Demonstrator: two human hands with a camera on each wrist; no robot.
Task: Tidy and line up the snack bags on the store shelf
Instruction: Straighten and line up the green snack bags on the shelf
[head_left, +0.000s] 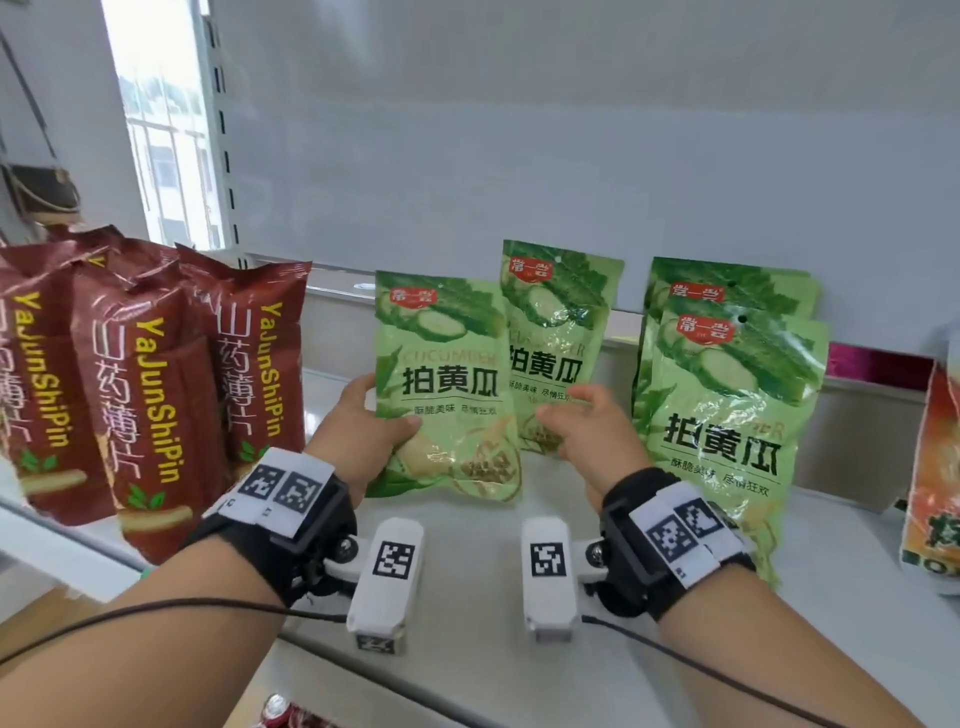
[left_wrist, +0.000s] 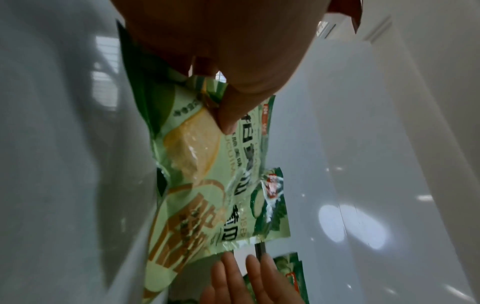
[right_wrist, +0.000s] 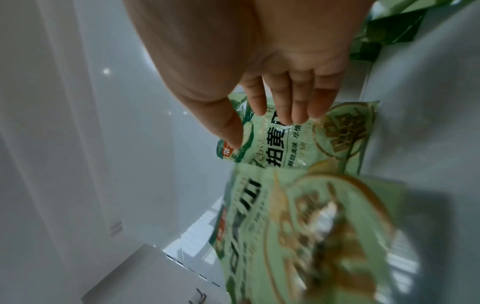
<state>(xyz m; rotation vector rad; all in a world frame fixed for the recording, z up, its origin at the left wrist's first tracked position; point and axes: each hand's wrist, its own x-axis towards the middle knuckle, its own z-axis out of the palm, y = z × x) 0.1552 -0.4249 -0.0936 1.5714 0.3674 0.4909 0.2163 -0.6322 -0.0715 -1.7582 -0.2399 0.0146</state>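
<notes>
My left hand (head_left: 382, 415) grips a green cucumber snack bag (head_left: 444, 384) by its left edge, thumb (left_wrist: 231, 115) on the front, and holds it upright on the white shelf (head_left: 467, 551). This front bag (left_wrist: 207, 185) also shows blurred in the right wrist view (right_wrist: 298, 236). Behind it and to the right stands a second green bag (head_left: 558, 322). My right hand (head_left: 569, 410) reaches to that second bag (right_wrist: 324, 144) with straight fingers (right_wrist: 285, 107); I cannot tell if they touch. Two more green bags (head_left: 727, 405) stand stacked at the right.
Three red-brown snack bags (head_left: 156, 395) stand in a row at the left of the shelf. An orange bag (head_left: 935, 493) sits at the far right edge. The white back panel (head_left: 571, 156) closes the shelf behind. A window (head_left: 161, 130) is at the upper left.
</notes>
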